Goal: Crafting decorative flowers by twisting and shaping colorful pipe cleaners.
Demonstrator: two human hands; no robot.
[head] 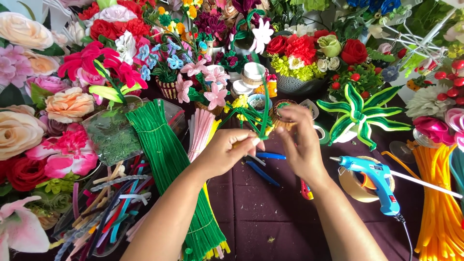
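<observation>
Nearest the camera, both forearms reach in over the dark purple surface (270,217). The left hand (227,153) has its fingers (249,141) closed round the base of a green pipe-cleaner stem (265,104), which rises straight up from that grip. The right hand (300,145) sits just to the right of it, thumb and fingertips drawn together close to the stem's lower end; whether they actually pinch it I cannot tell, the left hand's knuckles cover the join.

How far along? By my reading, early to middle: the stem is formed and held upright, with a few yellow bits (241,102) spreading just left of the fingers, yet no finished bloom shows at its top. Shaping and fixing look to be left.

Below the fingers lie blue-handled pliers (263,166), untouched. To the right of the right hand a blue glue gun (374,180) rests against a roll of tape (355,186), not in use. Left of the left hand stretches a thick bundle of green pipe cleaners (166,159), with a pink bundle (200,130) beside it and a tray of mixed offcuts (108,208) nearer the camera.

Beyond the fingers, a green-and-white striped leaf plant (360,113), then finished flower arrangements (302,50) crowd the far edge.
</observation>
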